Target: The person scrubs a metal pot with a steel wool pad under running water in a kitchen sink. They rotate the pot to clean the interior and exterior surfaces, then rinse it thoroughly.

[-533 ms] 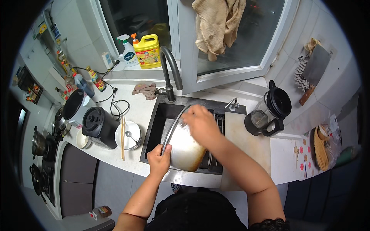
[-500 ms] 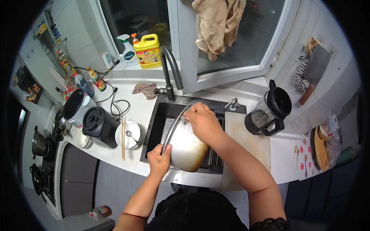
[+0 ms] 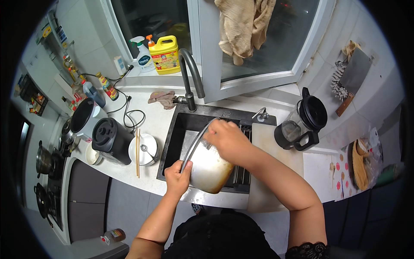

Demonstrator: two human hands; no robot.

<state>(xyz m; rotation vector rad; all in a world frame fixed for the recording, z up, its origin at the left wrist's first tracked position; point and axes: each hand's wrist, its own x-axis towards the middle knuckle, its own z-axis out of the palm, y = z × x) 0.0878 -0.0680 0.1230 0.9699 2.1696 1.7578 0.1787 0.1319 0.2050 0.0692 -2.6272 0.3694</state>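
Over the black sink (image 3: 221, 113), a silvery metal pot (image 3: 207, 170) with a grey rim is held tilted, its mouth to the left and its outer side toward me. Brown staining runs along its lower right edge. My left hand (image 3: 177, 179) grips the rim at the near left, thumb on the outside. Against the pot's upper outer side, my right hand (image 3: 226, 140) is closed on a small silvery wad, which looks like a steel wool scourer (image 3: 208, 145). Motion blurs its fingers, and most of the scourer is hidden under them.
A dark faucet (image 3: 188, 73) arches behind the sink. On the left stand a white bowl (image 3: 148, 144) with a spoon, chopsticks (image 3: 137, 153) and a black appliance (image 3: 113, 140). To the right are a pale cutting board (image 3: 276, 172) and a blender jug (image 3: 300, 123).
My right hand has shifted slightly down and left along the pot's side with the scourer, and its elbow has swung outward. The left hand keeps its grip on the rim.
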